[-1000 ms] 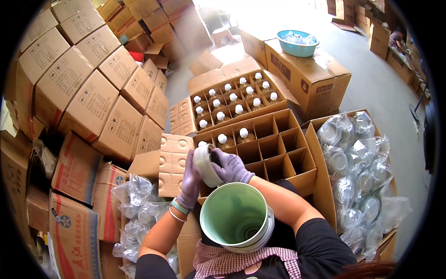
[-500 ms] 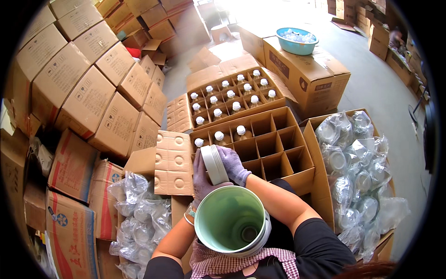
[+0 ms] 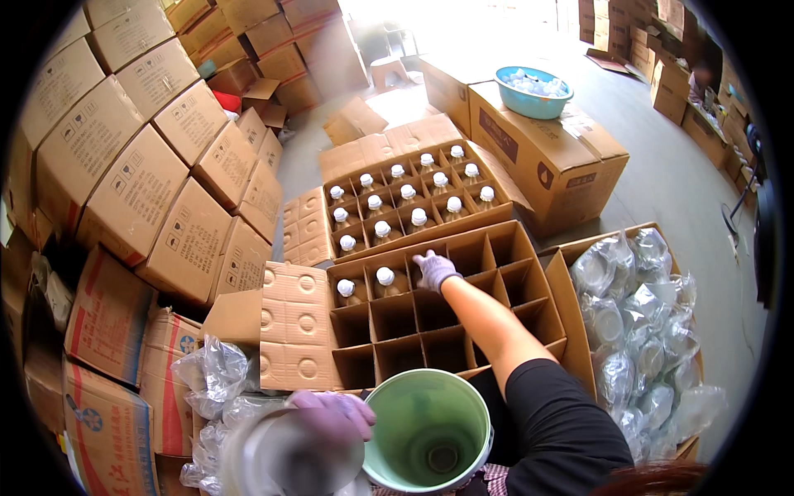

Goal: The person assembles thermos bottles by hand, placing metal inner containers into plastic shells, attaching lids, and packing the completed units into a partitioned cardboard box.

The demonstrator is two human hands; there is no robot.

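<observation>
The right hand (image 3: 435, 269) reaches into the divided carton (image 3: 529, 310), gloved fingers curled down over a cell in the far row, just right of two capped bottles (image 3: 385, 281); whatever it grips is hidden beneath the palm, so whether the grip is closed on a bottle or loose cannot be told; the forearm crosses the empty cells on its way back to the dark sleeve (image 3: 562, 413). The left hand (image 3: 331, 415) sits low by the bucket (image 3: 428, 430), its glove blurred; it lies over a pale round shape (image 3: 273, 459), smeared by motion and cut by the lower edge; its grip seems closed on that shape, though its kind is unclear. The bucket is green inside, its near rim cut off. Beyond stands a full carton (image 3: 405, 198) of capped bottles; bagged empties (image 3: 637, 331) fill the box at right, their count lost in glare.
</observation>
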